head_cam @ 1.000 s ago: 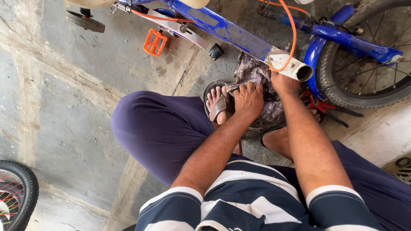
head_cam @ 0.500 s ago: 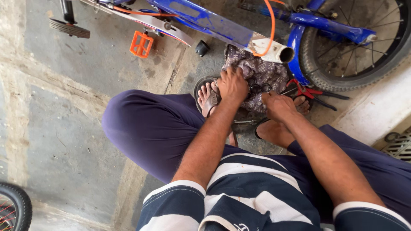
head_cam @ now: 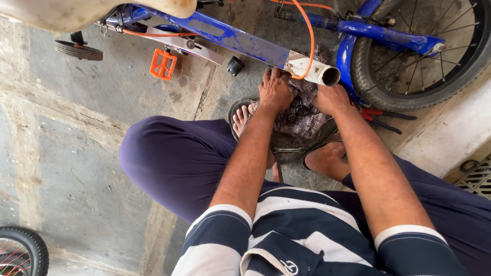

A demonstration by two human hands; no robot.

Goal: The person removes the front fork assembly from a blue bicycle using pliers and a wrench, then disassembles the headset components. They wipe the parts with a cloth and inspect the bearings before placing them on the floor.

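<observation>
Both of your hands are down on a patterned grey cloth (head_cam: 302,115) that lies on the concrete floor (head_cam: 76,153) between your feet, just below the open end of the bike's white tube (head_cam: 317,71). Your left hand (head_cam: 274,91) lies knuckles-up on the cloth's left edge, fingers curled downward; whether they pinch anything, you cannot tell from here. Your right hand (head_cam: 331,98) presses on the cloth's upper right, fingers bent under and hidden, so its grip is also unclear. Small dark round parts (head_cam: 299,108) sit on the cloth between the 2 hands. The blue bike frame (head_cam: 240,41) runs across above them, with an orange cable (head_cam: 307,36) looping to the tube. Red-handled pliers (head_cam: 378,115) lie by the rear wheel (head_cam: 424,56), right of your right hand. An orange pedal (head_cam: 163,64) shows well to the left.
</observation>
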